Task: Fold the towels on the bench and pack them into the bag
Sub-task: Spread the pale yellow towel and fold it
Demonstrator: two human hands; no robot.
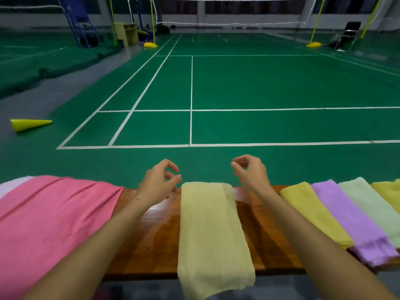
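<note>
A pale yellow towel (213, 234), folded into a long strip, lies across the wooden bench (155, 239) and hangs over its near edge. My left hand (159, 180) hovers just left of the towel's far end, fingers loosely curled, holding nothing. Just right of that same far end, my right hand (251, 172) hovers with loosely curled fingers, also holding nothing. At the left, pink fabric (49, 224) covers the bench; I cannot tell whether it is the bag. Laid side by side at the right are a yellow towel (313, 213), a purple towel (350, 221) and a pale green towel (374, 202).
Another yellow towel (389, 191) shows at the far right edge. Beyond the bench spreads a green badminton court with white lines. A yellow cone (28, 124) lies on the floor at the left. A net (233, 9) and a chair (346, 35) stand far away.
</note>
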